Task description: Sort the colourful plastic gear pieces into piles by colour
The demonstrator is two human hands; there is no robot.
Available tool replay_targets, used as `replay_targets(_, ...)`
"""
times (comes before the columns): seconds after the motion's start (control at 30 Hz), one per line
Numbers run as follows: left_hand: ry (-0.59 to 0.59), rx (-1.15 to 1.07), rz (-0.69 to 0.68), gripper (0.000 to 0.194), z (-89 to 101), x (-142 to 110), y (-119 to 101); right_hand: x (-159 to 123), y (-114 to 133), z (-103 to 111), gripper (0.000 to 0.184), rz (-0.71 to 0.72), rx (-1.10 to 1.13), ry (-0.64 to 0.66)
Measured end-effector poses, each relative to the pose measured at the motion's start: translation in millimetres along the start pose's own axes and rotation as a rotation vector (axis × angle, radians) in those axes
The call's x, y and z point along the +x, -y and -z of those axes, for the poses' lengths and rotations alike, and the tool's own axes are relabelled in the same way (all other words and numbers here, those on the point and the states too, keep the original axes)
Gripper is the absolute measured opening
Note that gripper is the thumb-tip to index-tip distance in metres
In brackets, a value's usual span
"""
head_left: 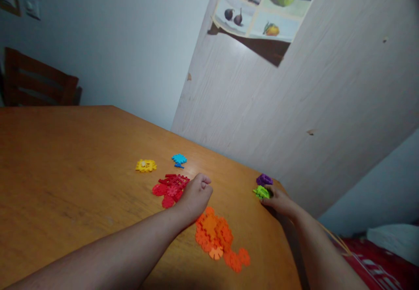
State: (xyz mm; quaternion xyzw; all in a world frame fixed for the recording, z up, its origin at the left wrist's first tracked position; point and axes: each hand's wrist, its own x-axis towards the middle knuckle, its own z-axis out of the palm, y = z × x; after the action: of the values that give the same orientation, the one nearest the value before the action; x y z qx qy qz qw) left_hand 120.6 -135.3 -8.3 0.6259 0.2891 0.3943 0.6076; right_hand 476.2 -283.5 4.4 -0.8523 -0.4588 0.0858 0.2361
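A: Where is the right hand [271,197]?

B: Near the edge of the wooden table [98,159], with its thumb and fingers closed around the near side of the green pieces [261,192]. They are low, at the tabletop.

A: Anything close to them?

B: The purple pieces [264,179], lying just beyond.

A: And the left hand [199,192]?

B: Its fingers are curled in toward the palm, over the table. I can't tell whether anything is inside.

A: What lies around it?

B: The red pieces [168,190], flat round ones and thin strips heaped together, are just beside it, partly behind the wrist. The orange pieces [214,233] are on the near side, in a larger, overlapping pile that trails off toward the right.

A: Any other colours?

B: Farther back are the light blue pieces [179,158], with a small dark blue piece [179,166] just in front. The yellow pieces [146,165] sit to the left of those, in a small cluster.
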Motion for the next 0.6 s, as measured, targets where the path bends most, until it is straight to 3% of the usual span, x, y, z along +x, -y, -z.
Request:
replay_targets(0.4, 0.003, 0.007, 0.002, 0.017, 0.0, -0.8, -0.9, 1.7, -10.1, -2.2, 0.067, -0.036, 0.131, -0.027)
replay_targets(0.6, 0.005, 0.030, -0.016, 0.016, 1.4, -1.6, -2.0, 3.8, -15.5, -2.2, 0.048, -0.015, 0.186, 0.005)
